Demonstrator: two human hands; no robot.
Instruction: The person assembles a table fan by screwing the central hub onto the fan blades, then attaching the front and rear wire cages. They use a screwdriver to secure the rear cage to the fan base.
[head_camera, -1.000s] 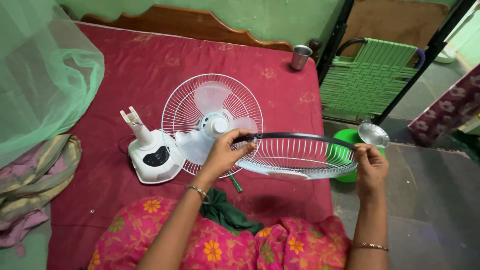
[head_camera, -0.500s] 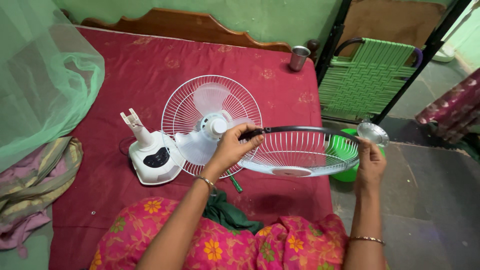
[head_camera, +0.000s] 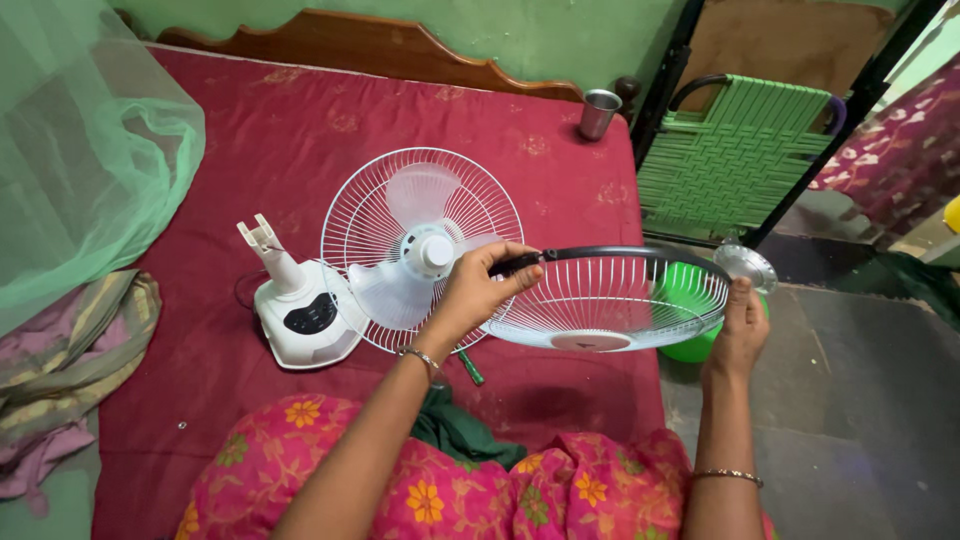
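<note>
I hold a white wire fan guard (head_camera: 610, 305) with a black rim roughly level in front of me. My left hand (head_camera: 480, 290) grips the rim at its left side, near a black clip. My right hand (head_camera: 742, 325) grips the rim at its right side. Behind my left hand, on the red bedspread (head_camera: 300, 130), lies the fan's rear guard with white blades (head_camera: 420, 245) and hub showing. The white fan base (head_camera: 300, 315) with a black control panel lies to its left. A green-handled screwdriver (head_camera: 468, 366) pokes out below my left wrist.
A steel cup (head_camera: 600, 113) stands at the bed's far right corner by the wooden headboard. A green mosquito net (head_camera: 90, 150) hangs at left above bundled cloth. A green woven folding chair (head_camera: 735, 160) and a green bucket with a steel lid (head_camera: 745, 268) are off the bed at right.
The front guard has tilted slightly and shifted a little right and up. My left fingers have moved along the rim near the clip. A person's patterned cloth at far right has moved.
</note>
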